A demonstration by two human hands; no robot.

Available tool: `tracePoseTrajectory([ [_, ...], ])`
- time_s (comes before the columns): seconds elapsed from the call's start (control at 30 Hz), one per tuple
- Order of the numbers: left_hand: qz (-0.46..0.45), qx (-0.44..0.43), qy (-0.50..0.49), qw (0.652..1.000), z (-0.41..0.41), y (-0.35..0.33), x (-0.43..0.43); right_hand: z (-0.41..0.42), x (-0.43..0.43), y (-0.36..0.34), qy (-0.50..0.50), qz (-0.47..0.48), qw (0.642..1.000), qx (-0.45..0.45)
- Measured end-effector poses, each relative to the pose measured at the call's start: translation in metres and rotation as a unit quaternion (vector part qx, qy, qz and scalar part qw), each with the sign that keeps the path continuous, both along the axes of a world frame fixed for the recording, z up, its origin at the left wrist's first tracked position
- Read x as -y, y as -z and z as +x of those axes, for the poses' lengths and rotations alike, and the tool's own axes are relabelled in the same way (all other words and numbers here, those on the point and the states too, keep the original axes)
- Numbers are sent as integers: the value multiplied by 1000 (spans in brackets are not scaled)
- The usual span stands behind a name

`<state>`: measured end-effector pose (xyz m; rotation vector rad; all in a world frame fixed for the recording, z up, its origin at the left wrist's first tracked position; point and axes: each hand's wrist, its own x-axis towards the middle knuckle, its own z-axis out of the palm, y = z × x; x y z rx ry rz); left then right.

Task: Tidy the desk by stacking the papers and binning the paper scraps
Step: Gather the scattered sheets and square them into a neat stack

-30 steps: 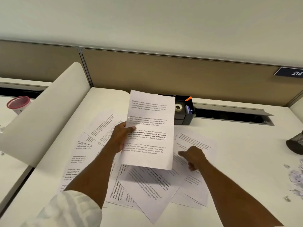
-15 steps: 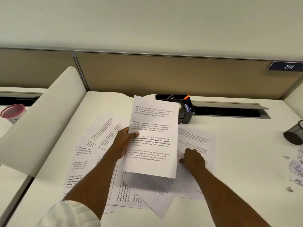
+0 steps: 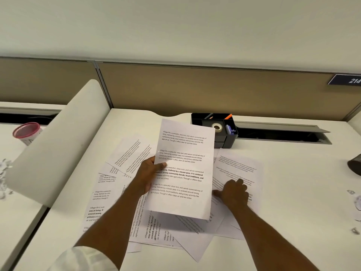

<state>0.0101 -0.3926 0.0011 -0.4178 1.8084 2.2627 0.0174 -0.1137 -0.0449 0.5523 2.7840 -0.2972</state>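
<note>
Fingers of the left hand [image 3: 146,178] pinch a smooth rectangular sheet [image 3: 183,184], long axis near-to-far. Bent fingers of the right hand [image 3: 234,192] touch a flat page [image 3: 239,167] on the worktop [image 3: 298,182]; grip unclear.

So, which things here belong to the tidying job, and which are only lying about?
Job: held sheet in left hand; loose papers on the desk, one under the right hand; paper scraps.
Lying about: black organiser, tape roll, pink cup.

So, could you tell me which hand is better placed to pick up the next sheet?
The right hand: it rests on a loose sheet on the desk, while the left hand is busy gripping the lifted sheet.
</note>
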Motion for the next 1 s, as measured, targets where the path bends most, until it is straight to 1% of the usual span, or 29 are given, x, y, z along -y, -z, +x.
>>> tracePoseTrajectory([
  [0.23,7,-1,4,1000,1,2,-3,-4,-3,1,2,-35,999,-11],
  [0.43,8,-1,7,1000,0,2,-8,-5,-12,6,-10,-16,999,-37],
  [0.6,9,0,8,1000,-3,2,-10,-11,-16,9,-38,-15,999,-20],
  [1.0,7,1,15,1000,-8,5,-13,-26,-19,6,-42,-46,998,9],
])
